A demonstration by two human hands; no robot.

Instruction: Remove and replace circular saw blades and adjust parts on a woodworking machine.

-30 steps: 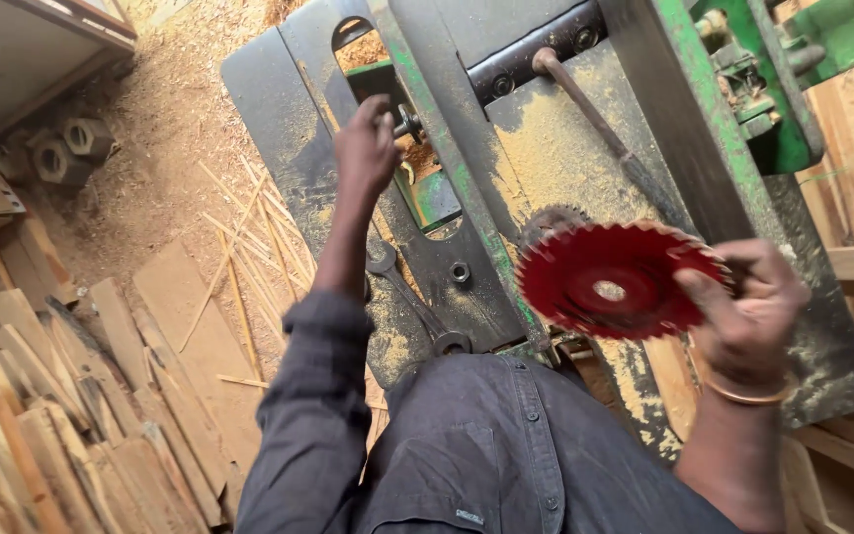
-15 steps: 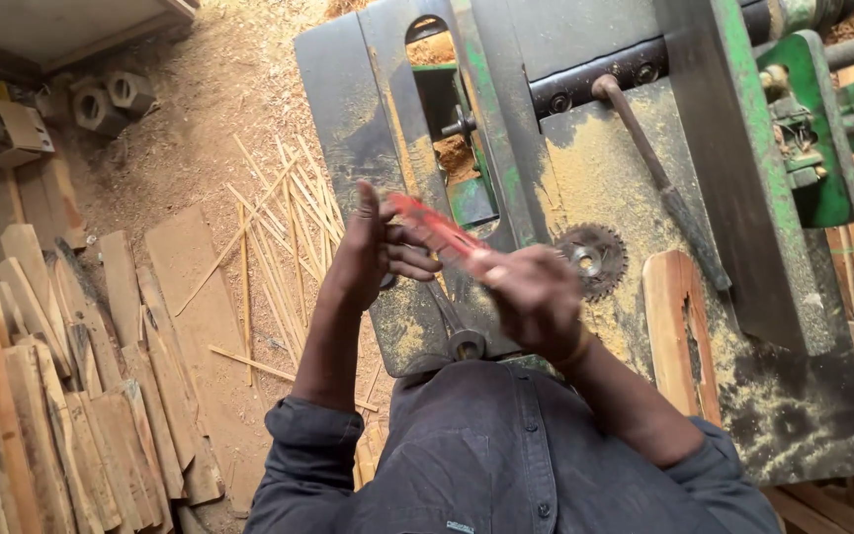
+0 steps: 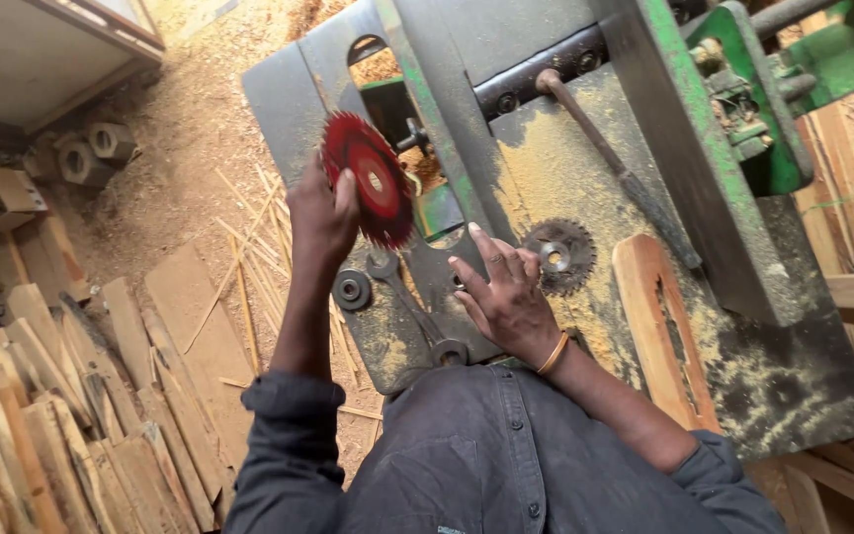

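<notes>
The red blade (image 3: 369, 188) is a round saw disc with teeth all round its rim and a pale hub with a small centre hole. It stands on edge, tilted, its face turned toward the camera, pinched at its lower left rim by the left hand (image 3: 320, 213) (thumb across the red face). It is held above the worktop (image 3: 565, 168), over the slot.

The grey blade (image 3: 557, 256) is smaller, dull and dusty, with a bright centre hole. It lies flat on the sawdust, just beyond the fingertips of the right hand (image 3: 501, 297), not quite touching them.
</notes>
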